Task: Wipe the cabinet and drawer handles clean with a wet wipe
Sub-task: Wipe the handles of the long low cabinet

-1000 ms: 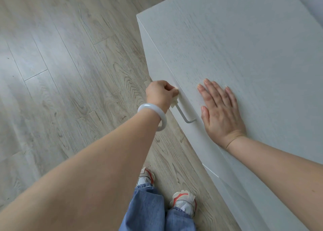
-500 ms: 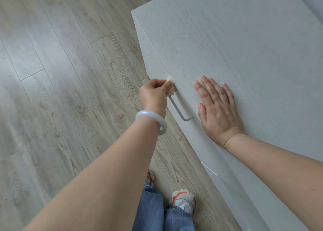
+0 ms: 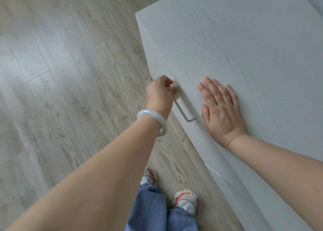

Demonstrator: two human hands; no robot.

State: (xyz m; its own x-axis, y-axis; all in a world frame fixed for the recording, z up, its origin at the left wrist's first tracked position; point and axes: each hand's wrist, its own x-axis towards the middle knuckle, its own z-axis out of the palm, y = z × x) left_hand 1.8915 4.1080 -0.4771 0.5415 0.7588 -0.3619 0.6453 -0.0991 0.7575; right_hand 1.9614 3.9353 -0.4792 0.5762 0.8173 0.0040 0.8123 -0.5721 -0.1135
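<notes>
A white cabinet [image 3: 244, 43] fills the right side of the view. On its front face just below the top edge sits a thin metal bar handle [image 3: 182, 112]. My left hand [image 3: 160, 92], with a pale bangle on the wrist, pinches a small wad of wet wipe [image 3: 176, 94] around the far end of that handle. Only a bit of the wipe shows past my fingers. My right hand [image 3: 222, 111] lies flat on the cabinet top with straight fingers, just right of the handle.
Grey-brown wood plank floor [image 3: 70, 90] spreads out to the left of the cabinet. My jeans [image 3: 150, 211] and shoes [image 3: 187, 202] stand close to the cabinet front at the bottom. A seam between two drawer fronts [image 3: 212, 170] shows lower on the cabinet face.
My left hand has slid the wipe along the handle toward its far end, exposing more of the bar. My right hand stays flat on the top.
</notes>
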